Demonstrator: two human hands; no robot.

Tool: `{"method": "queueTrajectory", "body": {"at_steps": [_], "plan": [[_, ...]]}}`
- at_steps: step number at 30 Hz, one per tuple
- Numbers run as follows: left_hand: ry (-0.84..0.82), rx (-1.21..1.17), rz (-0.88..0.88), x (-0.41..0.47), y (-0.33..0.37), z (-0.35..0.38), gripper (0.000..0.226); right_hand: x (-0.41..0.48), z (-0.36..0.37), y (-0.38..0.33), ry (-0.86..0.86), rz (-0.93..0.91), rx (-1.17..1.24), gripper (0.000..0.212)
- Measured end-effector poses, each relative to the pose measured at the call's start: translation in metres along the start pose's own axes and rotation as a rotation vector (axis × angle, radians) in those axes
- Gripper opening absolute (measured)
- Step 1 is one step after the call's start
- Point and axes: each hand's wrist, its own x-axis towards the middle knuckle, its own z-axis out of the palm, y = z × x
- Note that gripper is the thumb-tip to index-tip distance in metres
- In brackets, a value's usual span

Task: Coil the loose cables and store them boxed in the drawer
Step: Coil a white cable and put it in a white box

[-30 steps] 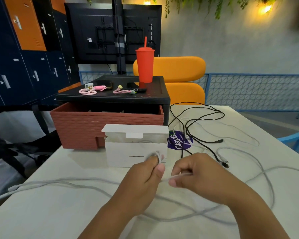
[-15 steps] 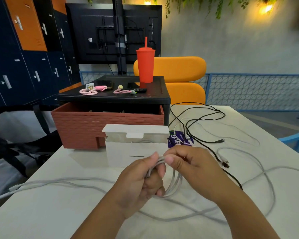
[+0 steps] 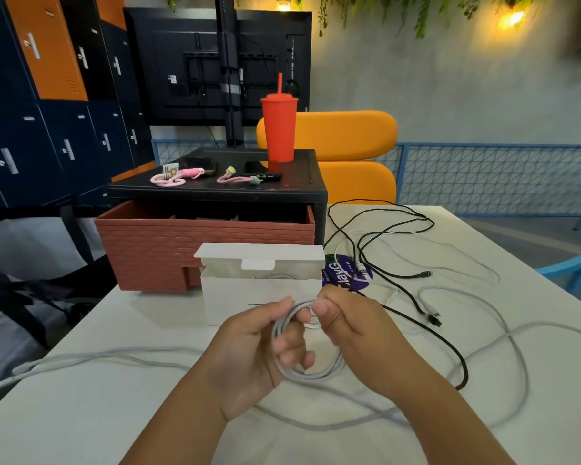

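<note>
A grey-white cable (image 3: pixel 319 370) forms a small coil between my hands, just above the white table (image 3: pixel 98 397). My left hand (image 3: pixel 252 357) grips the coil's left side with fingers through the loop. My right hand (image 3: pixel 353 333) pinches the top of the coil beside the left thumb. The cable's loose tail trails over the table to the left and right. Behind my hands stands a white cardboard box (image 3: pixel 259 290) with its lid flap up. Behind that, a brick-red drawer (image 3: pixel 168 246) is pulled out of a black stand (image 3: pixel 215 193). A black cable (image 3: pixel 393 229) lies loose at the right.
A red tumbler (image 3: pixel 279 129) with a straw, pink lanyards (image 3: pixel 175 176) and a phone sit on the black stand. More white cable (image 3: pixel 457 293) sprawls over the right side of the table. A purple sticker (image 3: pixel 342 273) lies beside the box. An orange chair (image 3: pixel 353 156) stands behind the table.
My hands came together from holding a short stretch of cable apart. The cable now makes a multi-turn coil in my left hand, and the coil has grown.
</note>
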Motion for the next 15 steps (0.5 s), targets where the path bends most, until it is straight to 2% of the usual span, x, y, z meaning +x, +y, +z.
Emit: {"method": "queueTrajectory", "body": {"at_steps": [5, 7, 11, 13, 15], "plan": [[0.098, -0.113, 0.083, 0.002, 0.003, -0.001, 0.025, -0.001, -0.006, 0.001, 0.061, 0.035, 0.138, 0.035], [0.127, -0.189, 0.161, 0.002, 0.007, -0.005, 0.026, 0.0, -0.017, 0.007, 0.133, 0.074, 0.115, 0.026], [0.17, -0.262, 0.284, 0.0, 0.016, -0.015, 0.024, 0.002, -0.034, 0.015, 0.345, 0.144, 0.068, 0.023], [0.145, -0.285, 0.317, 0.001, 0.016, -0.019, 0.016, 0.002, -0.038, 0.015, 0.433, 0.141, 0.066, 0.023], [0.111, -0.327, 0.352, 0.001, 0.016, -0.023, 0.02, 0.002, -0.04, 0.016, 0.468, 0.148, 0.052, 0.024]]}}
